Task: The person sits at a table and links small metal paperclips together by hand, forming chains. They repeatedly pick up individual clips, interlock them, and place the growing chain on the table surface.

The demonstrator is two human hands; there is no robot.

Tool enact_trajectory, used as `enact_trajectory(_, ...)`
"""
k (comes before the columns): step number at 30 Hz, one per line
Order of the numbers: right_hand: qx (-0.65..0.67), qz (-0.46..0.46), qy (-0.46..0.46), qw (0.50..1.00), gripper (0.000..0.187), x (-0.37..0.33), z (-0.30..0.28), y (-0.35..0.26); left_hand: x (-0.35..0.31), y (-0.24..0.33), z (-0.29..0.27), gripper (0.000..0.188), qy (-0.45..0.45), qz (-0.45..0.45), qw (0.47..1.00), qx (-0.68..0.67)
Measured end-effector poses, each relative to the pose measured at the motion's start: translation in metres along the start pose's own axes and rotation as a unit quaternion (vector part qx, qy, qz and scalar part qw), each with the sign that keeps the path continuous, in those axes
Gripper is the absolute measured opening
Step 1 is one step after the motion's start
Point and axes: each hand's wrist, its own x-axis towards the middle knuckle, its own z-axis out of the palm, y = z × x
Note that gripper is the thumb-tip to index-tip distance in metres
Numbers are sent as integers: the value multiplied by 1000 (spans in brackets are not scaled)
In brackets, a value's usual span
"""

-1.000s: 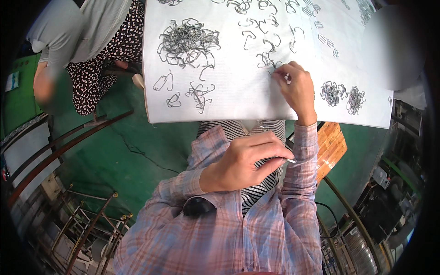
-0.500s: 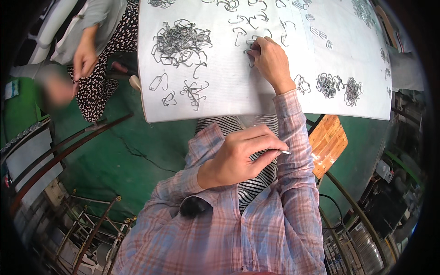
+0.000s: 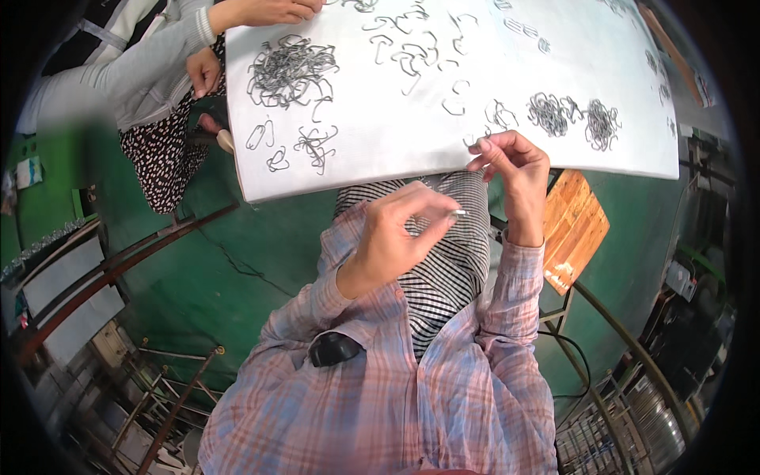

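Above my lap, my left hand (image 3: pixel 392 236) pinches a small, shiny metal piece (image 3: pixel 458 213) between thumb and fingertips; most of it is hidden. At the table's front edge my right hand (image 3: pixel 518 170) is closed in a pinch, with a thin bent wire hook (image 3: pixel 468 142) showing at its fingertips. Loose bent wire hooks (image 3: pixel 416 55) lie scattered on the white tabletop (image 3: pixel 380 134) beyond my hands. Tangled heaps of hooks sit farther out: a large one (image 3: pixel 289 73) on the left, and smaller ones (image 3: pixel 548 115) on the right.
Across the table's far left, another person's hand (image 3: pixel 277 11) reaches over the top; their other hand (image 3: pixel 204 73) rests by their spotted trousers. A wooden stool (image 3: pixel 576 229) stands under the right front edge. Metal frames (image 3: pixel 170 396) stand on the green floor at lower left.
My right hand has drawn back from the scattered hooks to the table's front edge. My left hand has shifted slightly up and left. The other person's hand has moved onto the table.
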Motion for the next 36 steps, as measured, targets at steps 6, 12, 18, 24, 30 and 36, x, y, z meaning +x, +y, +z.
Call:
enact_trajectory(6, 139, -3, -30, 990, 8, -40, -12, 7, -6, -6, 15, 17, 38, -43, 996, -74)
enact_trajectory(12, -10, -150, -30, 988, 13, -71, -15, -3, -7, 3, 18, 22, 48, -65, 992, -96)
enact_trajectory(18, -98, -252, 16, 963, 13, -71, -3, 1, -5, 7, 24, 19, 60, -38, 996, -50)
enact_trajectory(24, -116, -334, 7, 935, 10, -73, 2, -1, 29, 8, 3, 21, 2, -46, 998, 53)
enact_trajectory(30, -74, -333, 4, 940, 10, -70, 0, 9, 188, -14, 28, 16, -43, 123, 959, 254)
enact_trajectory(36, -82, -347, 3, 934, 9, -69, -1, 6, 318, -92, 100, 21, 101, 214, 883, 405)
